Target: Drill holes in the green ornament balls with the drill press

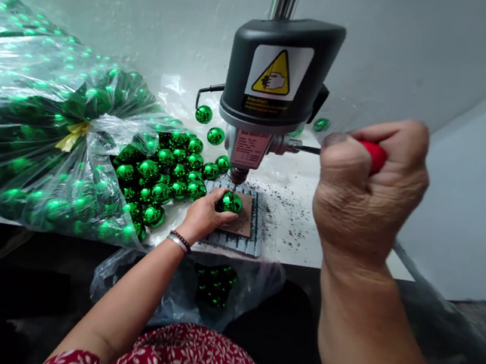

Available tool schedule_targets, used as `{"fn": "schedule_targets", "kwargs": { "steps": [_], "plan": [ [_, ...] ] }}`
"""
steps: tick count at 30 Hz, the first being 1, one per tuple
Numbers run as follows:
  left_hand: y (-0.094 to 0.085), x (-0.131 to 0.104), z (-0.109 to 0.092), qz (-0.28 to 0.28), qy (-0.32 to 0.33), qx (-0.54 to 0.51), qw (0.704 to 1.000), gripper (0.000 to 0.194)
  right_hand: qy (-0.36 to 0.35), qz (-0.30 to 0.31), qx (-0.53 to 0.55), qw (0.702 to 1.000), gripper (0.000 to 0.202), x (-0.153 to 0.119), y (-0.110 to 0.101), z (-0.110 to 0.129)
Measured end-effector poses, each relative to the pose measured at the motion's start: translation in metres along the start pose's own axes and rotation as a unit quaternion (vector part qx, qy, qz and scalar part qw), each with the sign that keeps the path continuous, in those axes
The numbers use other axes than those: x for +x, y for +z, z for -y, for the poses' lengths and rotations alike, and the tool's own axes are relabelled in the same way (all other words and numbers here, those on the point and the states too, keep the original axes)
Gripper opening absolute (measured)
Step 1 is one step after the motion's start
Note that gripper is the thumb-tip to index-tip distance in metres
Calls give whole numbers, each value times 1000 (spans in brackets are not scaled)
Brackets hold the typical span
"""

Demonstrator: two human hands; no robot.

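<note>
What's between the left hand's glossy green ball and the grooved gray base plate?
A flat tan board under the ball, on the base plate; head view.

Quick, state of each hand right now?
Left hand: holding a green ball under the drill.
Right hand: closed, holding the red knob.

The left hand point(202, 215) partly hides its green ball point(233, 203); the pink label point(250, 148) seems too small to read.

Wall point(156, 25): pale, behind the tabletop
Tabletop point(300, 251): white
Specks point(287, 203): dark, scattered across the tabletop
Tie point(72, 137): yellow, around gathered clear plastic point(112, 130) at the left
</note>
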State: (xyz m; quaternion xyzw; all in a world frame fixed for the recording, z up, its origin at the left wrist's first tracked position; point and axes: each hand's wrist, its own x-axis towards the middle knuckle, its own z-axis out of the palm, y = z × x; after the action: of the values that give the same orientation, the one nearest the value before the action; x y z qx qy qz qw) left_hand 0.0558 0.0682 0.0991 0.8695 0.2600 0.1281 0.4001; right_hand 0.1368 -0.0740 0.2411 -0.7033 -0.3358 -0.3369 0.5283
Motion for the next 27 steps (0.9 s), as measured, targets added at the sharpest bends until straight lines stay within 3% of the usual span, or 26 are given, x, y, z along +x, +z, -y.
{"fn": "schedule_targets", "kwargs": {
  "steps": [7,16,27],
  "plan": [
    [2,0,3,-3,5,-2,1000,68,13,-12,-9,1000,15,-10,0,-1],
    [2,1,5,-2,10,-2,1000,68,-41,-33,-37,998,11,-26,2,-9],
    [1,-3,3,-11,11,2,1000,66,-46,-70,-30,996,17,-41,7,-14]
  ]
}}
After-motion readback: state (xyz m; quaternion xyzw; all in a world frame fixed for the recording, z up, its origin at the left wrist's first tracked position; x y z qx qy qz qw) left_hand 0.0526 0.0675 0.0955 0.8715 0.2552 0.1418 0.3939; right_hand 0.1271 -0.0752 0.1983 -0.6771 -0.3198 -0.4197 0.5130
